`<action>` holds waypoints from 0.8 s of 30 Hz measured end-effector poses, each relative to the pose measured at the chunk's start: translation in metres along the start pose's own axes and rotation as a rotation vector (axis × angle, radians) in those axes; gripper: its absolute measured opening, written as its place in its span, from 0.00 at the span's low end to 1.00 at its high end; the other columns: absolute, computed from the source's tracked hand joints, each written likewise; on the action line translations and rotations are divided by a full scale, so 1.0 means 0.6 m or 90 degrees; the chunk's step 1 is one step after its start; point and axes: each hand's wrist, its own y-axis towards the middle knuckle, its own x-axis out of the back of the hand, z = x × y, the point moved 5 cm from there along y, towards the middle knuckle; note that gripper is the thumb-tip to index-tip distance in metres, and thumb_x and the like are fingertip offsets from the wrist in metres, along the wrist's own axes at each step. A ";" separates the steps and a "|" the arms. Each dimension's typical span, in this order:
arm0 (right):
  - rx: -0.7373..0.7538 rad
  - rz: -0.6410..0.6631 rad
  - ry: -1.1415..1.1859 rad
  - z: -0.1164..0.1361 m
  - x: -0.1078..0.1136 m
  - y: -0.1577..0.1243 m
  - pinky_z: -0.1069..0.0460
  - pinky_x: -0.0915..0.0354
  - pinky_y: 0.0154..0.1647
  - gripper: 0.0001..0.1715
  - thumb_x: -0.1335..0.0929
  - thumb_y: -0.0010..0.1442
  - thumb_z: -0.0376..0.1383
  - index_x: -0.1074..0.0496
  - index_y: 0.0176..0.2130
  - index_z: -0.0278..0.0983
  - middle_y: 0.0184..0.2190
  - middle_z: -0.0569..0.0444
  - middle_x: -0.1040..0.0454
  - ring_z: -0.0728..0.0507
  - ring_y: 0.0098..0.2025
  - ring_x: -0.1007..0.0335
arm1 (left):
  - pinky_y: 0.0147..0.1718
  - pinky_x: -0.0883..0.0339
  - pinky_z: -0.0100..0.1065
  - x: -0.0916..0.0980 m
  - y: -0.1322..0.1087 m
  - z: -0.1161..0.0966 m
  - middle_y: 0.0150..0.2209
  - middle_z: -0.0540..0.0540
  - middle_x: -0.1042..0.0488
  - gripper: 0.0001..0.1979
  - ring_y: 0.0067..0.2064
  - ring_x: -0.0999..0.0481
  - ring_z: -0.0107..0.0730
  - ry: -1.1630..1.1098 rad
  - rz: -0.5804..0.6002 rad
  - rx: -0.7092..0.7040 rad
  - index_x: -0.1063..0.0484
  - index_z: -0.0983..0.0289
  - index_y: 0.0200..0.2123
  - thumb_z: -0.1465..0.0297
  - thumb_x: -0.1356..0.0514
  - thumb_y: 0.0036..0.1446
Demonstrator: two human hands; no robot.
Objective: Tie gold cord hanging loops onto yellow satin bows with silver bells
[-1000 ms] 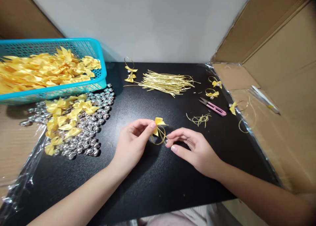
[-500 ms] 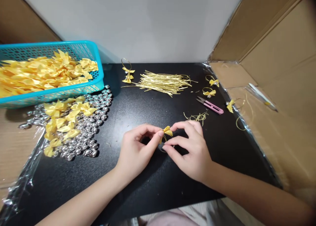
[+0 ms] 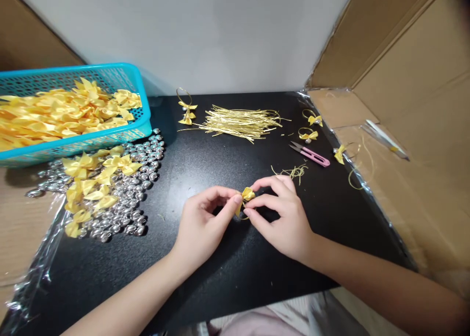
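A small yellow ribbon bow (image 3: 247, 194) is pinched between the thumb and forefinger of my left hand (image 3: 207, 223). My right hand (image 3: 284, 216) meets it from the other side, thumb and fingers drawn together on the gold cord (image 3: 244, 217) that loops below the bow. Just how the cord runs through the bow is hidden by my fingertips. Beyond my right hand lie thin cord scraps (image 3: 293, 172) and a pair of pink thread snips (image 3: 311, 155).
A blue basket (image 3: 145, 115) of yellow bows stands at the back left. Silver beads (image 3: 128, 213) and loose bows (image 3: 97, 191) spread before it. A bundle of gold cords (image 3: 240, 122) lies at the back; looped bows (image 3: 307, 135) sit around the table's far edges.
My right thumb and fingertips have closed in on the cord beneath the bow. The bow has turned slightly in my left hand. The whole view has shifted a little.
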 end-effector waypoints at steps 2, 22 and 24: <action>0.010 0.012 0.022 0.004 0.003 0.001 0.42 0.37 0.50 0.07 0.29 0.53 0.28 0.27 0.27 0.39 0.38 0.51 0.26 0.40 0.45 0.34 | 0.29 0.32 0.26 0.003 0.002 0.000 0.28 0.51 0.20 0.05 0.29 0.24 0.27 0.001 -0.007 -0.001 0.23 0.64 0.30 0.69 0.35 0.55; -0.030 0.165 0.164 -0.008 0.007 0.014 0.53 0.36 0.34 0.08 0.35 0.63 0.30 0.33 0.31 0.38 0.28 0.56 0.29 0.49 0.30 0.32 | 0.27 0.37 0.26 -0.012 0.002 -0.013 0.23 0.50 0.23 0.08 0.26 0.27 0.27 0.235 0.196 -0.078 0.25 0.64 0.25 0.71 0.40 0.55; 0.013 0.152 0.122 -0.004 0.012 0.017 0.52 0.36 0.33 0.08 0.35 0.64 0.30 0.33 0.31 0.38 0.27 0.56 0.29 0.49 0.29 0.33 | 0.27 0.36 0.26 -0.013 0.002 -0.013 0.23 0.50 0.23 0.08 0.26 0.27 0.27 0.225 0.212 -0.074 0.25 0.64 0.25 0.71 0.40 0.56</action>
